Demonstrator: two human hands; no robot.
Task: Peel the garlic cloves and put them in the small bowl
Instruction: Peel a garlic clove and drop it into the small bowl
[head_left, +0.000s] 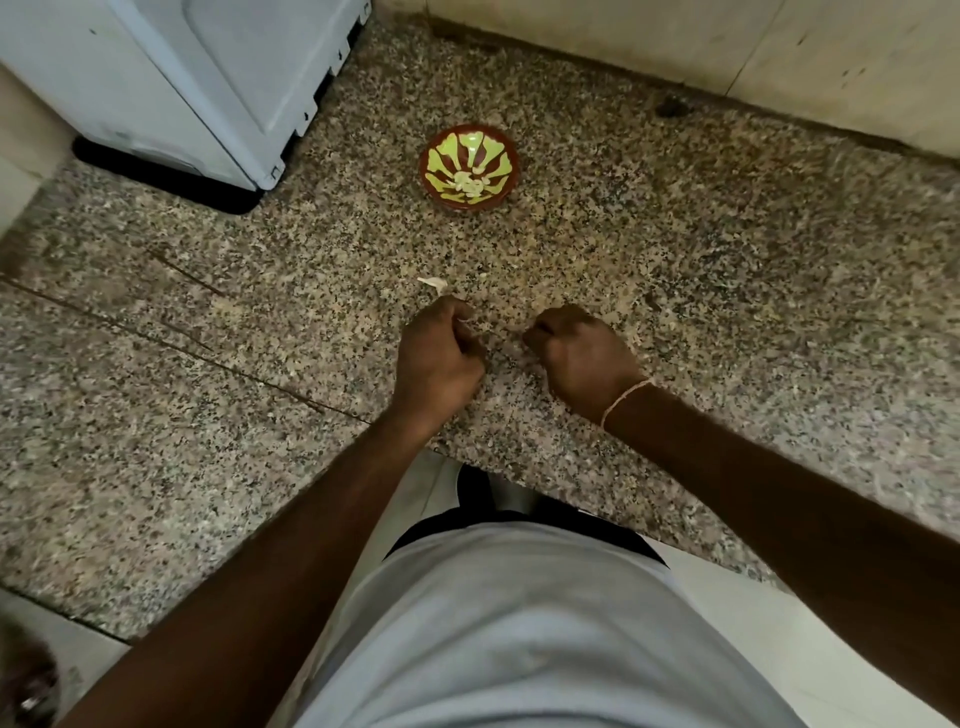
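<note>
Left hand (439, 353) is pinching a pale garlic scrap (464, 321), right hand (582, 348) is curling, contents hidden; both are working near the desk's (727, 291) front edge, small bowl (469, 167) waiting behind

Home kitchen: speckled granite counter (675, 270), white appliance (197, 78), tiled wall (675, 41).

1. I have one head view, looking steeply down from above the granite counter (675, 270).
2. It faces the far wall (675, 47), wide-angled.
3. It sits close: forearms and torso fill the near edge.
</note>
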